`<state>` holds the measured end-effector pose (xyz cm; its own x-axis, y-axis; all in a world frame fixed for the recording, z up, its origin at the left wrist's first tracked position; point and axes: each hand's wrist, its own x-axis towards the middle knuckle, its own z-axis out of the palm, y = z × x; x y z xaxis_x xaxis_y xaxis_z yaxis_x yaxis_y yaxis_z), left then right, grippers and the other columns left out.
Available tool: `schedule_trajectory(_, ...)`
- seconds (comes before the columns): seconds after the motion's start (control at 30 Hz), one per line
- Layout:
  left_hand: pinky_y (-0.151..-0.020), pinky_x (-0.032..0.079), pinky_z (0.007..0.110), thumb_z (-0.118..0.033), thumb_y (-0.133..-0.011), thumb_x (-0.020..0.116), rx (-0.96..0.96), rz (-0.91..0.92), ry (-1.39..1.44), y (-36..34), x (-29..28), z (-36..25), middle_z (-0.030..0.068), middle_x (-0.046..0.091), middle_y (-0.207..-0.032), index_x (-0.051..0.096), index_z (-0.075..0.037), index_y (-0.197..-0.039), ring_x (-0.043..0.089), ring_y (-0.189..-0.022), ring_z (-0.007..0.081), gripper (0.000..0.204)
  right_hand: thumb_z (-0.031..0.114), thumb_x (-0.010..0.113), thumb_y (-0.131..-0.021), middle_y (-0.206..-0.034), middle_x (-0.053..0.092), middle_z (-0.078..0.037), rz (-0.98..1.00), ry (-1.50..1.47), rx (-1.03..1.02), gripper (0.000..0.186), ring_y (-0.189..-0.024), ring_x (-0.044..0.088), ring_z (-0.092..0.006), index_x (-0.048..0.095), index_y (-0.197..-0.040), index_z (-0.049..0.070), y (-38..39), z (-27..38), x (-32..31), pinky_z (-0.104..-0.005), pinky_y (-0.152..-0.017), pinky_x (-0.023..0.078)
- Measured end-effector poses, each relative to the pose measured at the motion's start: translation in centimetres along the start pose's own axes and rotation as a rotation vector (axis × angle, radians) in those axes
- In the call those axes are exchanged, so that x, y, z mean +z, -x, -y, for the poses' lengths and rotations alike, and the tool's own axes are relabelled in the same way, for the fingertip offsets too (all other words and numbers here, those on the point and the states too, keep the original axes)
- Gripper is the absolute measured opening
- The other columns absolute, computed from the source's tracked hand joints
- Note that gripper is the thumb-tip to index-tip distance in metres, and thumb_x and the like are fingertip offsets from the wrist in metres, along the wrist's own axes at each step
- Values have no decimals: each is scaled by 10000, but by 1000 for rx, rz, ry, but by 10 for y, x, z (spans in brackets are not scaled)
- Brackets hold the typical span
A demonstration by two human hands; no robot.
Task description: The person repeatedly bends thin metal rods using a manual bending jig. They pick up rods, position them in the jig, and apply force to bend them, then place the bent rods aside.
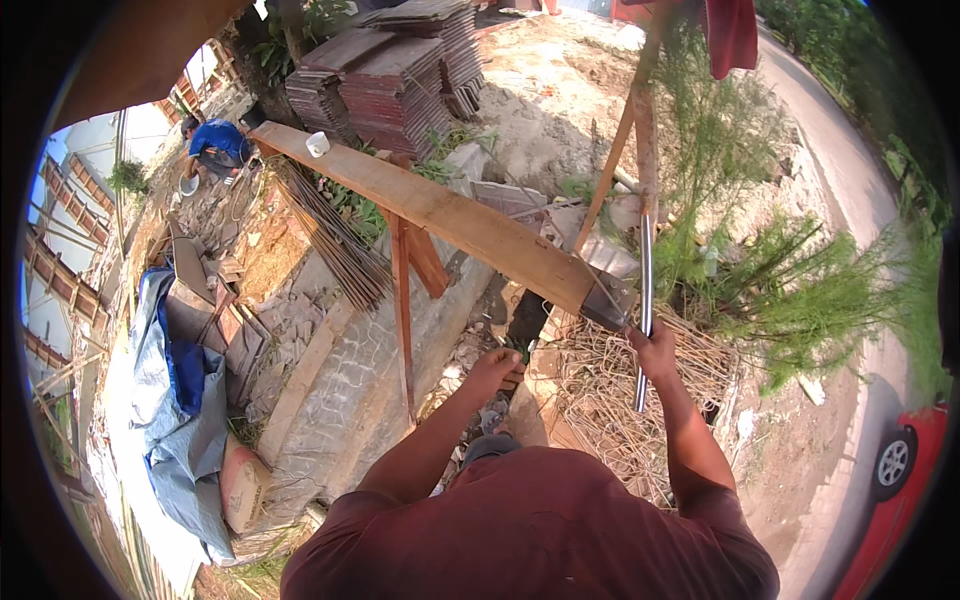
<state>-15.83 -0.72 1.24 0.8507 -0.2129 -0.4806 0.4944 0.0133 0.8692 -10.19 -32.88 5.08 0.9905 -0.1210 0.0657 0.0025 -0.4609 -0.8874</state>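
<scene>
My right hand (pixel 655 352) is wrapped around a shiny metal pipe (pixel 646 270) that stands steeply beside the end of a long wooden plank (pixel 440 210). A dark metal plate (pixel 606 302) covers that end of the plank, just left of the pipe. My left hand (pixel 497 370) is closed, its fingers curled near a small dark piece at the fingertips, below the plank. What it holds is too small to make out. A tangle of bent thin metal rods (pixel 640 400) lies on the ground below my right hand.
Wooden legs (pixel 403 300) prop the plank, and a white cup (pixel 317 145) stands on it. Long rods (pixel 325 235) lie beneath. Stacked corrugated sheets (pixel 390 85), a blue tarp (pixel 190 400) and feathery green branches (pixel 780 290) surround the spot. A person in blue (pixel 218 140) crouches far left.
</scene>
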Motion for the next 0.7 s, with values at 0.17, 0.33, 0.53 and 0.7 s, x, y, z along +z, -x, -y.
schedule_trajectory(0.17,-760,475,318,-360,-941,511,79,-39,11,-10,60,-15,64,618,-1023,526,-59,-1146,611,-894,164,365,131,640,-811,-591,510,-15,-73,148,-11,152,-538,425,-106,532,-768,33,47,-92,-117,-290,-508,377)
schedule_trajectory(0.33,-745,475,327,-334,-922,542,26,49,-176,-13,123,18,81,614,-1044,522,-60,-1166,617,-899,174,367,173,655,-805,-630,543,-62,-39,209,-25,190,-589,482,-147,556,-827,12,69,-124,-169,-328,-579,427)
schedule_trajectory(0.53,-764,494,342,-313,-867,592,112,19,-639,36,113,108,109,663,-965,602,-30,-1076,643,-892,201,352,292,642,-786,-592,532,-169,42,262,-93,298,-558,517,-299,545,-784,10,51,-96,-187,-398,-563,425)
schedule_trajectory(0.7,-730,508,339,-336,-850,602,-154,-128,-840,101,50,198,133,671,-946,630,-36,-1038,662,-841,216,355,260,646,-775,-594,529,-147,-8,431,-336,269,-549,488,-284,539,-776,13,31,-144,-194,-390,-554,408)
